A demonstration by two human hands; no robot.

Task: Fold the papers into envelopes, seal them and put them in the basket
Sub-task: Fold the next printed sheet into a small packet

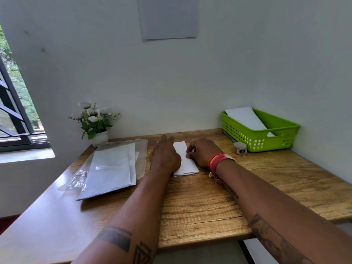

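Note:
A folded white paper (pixel 184 161) lies on the wooden table (pixel 209 197) in the middle. My left hand (pixel 164 156) rests flat on its left edge, fingers stretched toward the wall. My right hand (pixel 202 151) curls over the paper's right edge, fingertips pinching or pressing it. At the back right stands a green basket (pixel 257 139) with a white envelope (pixel 245 118) leaning inside. A stack of white sheets (pixel 112 168) in a clear plastic sleeve lies to the left.
A small roll of tape (pixel 239 148) sits just in front of the basket. A white pot of artificial flowers (pixel 94 122) stands at the back left by the wall. A window (pixel 13 111) is at far left. A grey sheet (pixel 167 18) hangs on the wall.

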